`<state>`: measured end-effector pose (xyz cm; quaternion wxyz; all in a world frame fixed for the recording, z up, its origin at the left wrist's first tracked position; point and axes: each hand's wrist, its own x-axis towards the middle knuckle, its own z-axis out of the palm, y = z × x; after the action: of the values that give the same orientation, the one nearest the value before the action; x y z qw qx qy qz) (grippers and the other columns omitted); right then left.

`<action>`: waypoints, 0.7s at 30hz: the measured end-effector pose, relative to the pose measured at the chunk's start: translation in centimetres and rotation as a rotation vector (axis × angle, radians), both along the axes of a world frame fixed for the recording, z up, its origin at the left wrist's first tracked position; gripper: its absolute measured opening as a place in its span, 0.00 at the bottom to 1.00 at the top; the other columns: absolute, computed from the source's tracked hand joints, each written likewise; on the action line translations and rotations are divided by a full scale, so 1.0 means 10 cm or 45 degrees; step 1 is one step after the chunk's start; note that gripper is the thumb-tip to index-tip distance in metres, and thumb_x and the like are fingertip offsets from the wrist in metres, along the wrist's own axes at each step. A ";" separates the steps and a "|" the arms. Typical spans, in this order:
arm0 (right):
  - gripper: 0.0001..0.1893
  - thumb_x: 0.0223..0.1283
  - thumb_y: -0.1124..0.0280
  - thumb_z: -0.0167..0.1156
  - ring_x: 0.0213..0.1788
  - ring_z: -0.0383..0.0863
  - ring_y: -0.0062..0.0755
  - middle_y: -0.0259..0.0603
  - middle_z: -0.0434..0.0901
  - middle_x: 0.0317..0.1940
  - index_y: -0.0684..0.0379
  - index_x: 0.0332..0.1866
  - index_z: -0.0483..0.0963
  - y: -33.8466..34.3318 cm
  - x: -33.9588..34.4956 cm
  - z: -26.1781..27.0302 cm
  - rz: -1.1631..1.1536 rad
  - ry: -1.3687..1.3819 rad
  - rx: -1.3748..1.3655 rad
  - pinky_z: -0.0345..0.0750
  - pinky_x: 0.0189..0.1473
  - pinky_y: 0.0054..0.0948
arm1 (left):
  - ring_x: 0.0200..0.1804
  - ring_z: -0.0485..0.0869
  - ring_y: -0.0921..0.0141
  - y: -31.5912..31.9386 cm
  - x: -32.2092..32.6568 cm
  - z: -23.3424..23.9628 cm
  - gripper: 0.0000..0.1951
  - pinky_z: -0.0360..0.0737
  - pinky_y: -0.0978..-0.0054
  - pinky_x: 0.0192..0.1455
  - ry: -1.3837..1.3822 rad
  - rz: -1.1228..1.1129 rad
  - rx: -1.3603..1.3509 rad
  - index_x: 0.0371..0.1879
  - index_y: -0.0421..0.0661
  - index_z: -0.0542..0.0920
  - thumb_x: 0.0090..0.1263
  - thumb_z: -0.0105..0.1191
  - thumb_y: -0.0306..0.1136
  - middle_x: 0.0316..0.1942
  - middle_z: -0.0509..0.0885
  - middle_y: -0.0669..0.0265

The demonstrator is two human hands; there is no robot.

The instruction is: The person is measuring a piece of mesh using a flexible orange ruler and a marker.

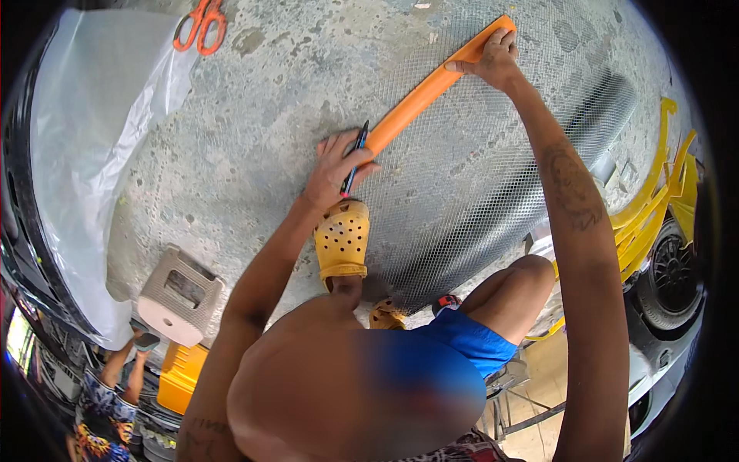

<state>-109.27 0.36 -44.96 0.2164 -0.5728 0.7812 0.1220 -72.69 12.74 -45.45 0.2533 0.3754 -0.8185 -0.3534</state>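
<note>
A long orange straight bar (424,110) lies slantwise over a sheet of fine wire mesh (439,167) on the concrete floor. My right hand (491,60) grips the bar near its far end, thumb on one edge and fingers on the other. At the near end, my left hand (338,170) rests against the bar with its fingers spread toward the floor. A dark marker pen (357,159) is tucked between that hand's thumb and fingers. Toward the right the mesh curls up into a roll (597,121). A yellow clog (343,239) on my foot stands by the mesh edge.
Orange-handled scissors (199,29) lie at upper left, beside a plastic-wrapped panel (86,144). A beige plastic stool (179,294) and a yellow case (182,378) stand lower left, near another person's legs (124,375). Yellow parts (652,213) and a car wheel (670,277) are at right.
</note>
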 end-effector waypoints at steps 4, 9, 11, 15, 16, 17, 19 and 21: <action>0.86 0.27 0.21 0.71 0.78 0.41 0.81 0.83 0.37 0.75 0.84 0.75 0.33 -0.07 -0.43 -0.10 0.059 0.041 -0.082 0.59 0.77 0.54 | 0.58 0.75 0.62 -0.06 -0.18 0.10 0.18 0.63 0.62 0.62 0.138 0.051 0.107 0.43 0.54 0.80 0.55 0.74 0.32 0.56 0.82 0.69; 0.87 0.26 0.20 0.72 0.78 0.41 0.81 0.85 0.35 0.74 0.85 0.74 0.31 -0.08 -0.11 0.03 0.055 -0.034 -0.008 0.58 0.77 0.53 | 0.59 0.74 0.63 -0.07 -0.07 0.15 0.19 0.60 0.61 0.66 0.058 0.094 0.104 0.42 0.56 0.80 0.54 0.74 0.31 0.53 0.84 0.73; 0.88 0.25 0.20 0.72 0.78 0.37 0.83 0.88 0.31 0.74 0.86 0.74 0.30 -0.08 -0.10 0.06 0.063 -0.052 0.023 0.55 0.78 0.53 | 0.60 0.73 0.63 -0.05 -0.05 0.13 0.19 0.60 0.60 0.67 0.073 0.094 0.120 0.42 0.56 0.81 0.53 0.74 0.31 0.52 0.84 0.74; 0.88 0.24 0.20 0.72 0.78 0.36 0.83 0.88 0.30 0.74 0.86 0.74 0.30 -0.08 -0.11 0.09 0.022 -0.066 0.017 0.55 0.78 0.55 | 0.60 0.73 0.63 -0.08 -0.07 0.11 0.19 0.60 0.60 0.66 0.048 0.080 0.107 0.42 0.56 0.81 0.53 0.74 0.31 0.53 0.84 0.74; 0.88 0.25 0.21 0.73 0.78 0.35 0.83 0.88 0.29 0.74 0.85 0.74 0.30 -0.06 -0.14 0.09 0.020 -0.078 0.019 0.55 0.78 0.55 | 0.60 0.73 0.62 -0.06 -0.08 0.11 0.19 0.60 0.60 0.66 0.043 0.074 0.100 0.42 0.56 0.81 0.53 0.74 0.31 0.54 0.84 0.73; 0.88 0.25 0.21 0.73 0.78 0.35 0.83 0.88 0.29 0.74 0.85 0.74 0.30 -0.06 -0.17 0.09 0.016 -0.070 0.019 0.55 0.78 0.55 | 0.60 0.73 0.62 -0.04 -0.10 0.11 0.19 0.60 0.60 0.66 0.051 0.071 0.100 0.42 0.56 0.81 0.53 0.74 0.31 0.54 0.84 0.73; 0.88 0.25 0.22 0.74 0.78 0.33 0.84 0.87 0.28 0.74 0.85 0.74 0.30 -0.07 -0.08 0.10 0.012 -0.054 0.059 0.54 0.78 0.55 | 0.61 0.73 0.62 -0.03 -0.05 0.12 0.20 0.61 0.59 0.66 0.019 0.092 0.098 0.43 0.56 0.81 0.52 0.75 0.31 0.54 0.84 0.72; 0.88 0.25 0.23 0.74 0.78 0.32 0.84 0.87 0.27 0.74 0.85 0.74 0.30 -0.06 -0.06 0.10 -0.002 -0.086 0.031 0.54 0.78 0.55 | 0.61 0.73 0.62 -0.03 -0.05 0.13 0.20 0.61 0.59 0.66 0.018 0.097 0.082 0.43 0.55 0.82 0.52 0.75 0.31 0.54 0.84 0.71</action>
<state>-109.84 -0.27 -43.94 0.2495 -0.5734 0.7722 0.1119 -73.21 12.48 -44.17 0.2599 0.4117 -0.7901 -0.3723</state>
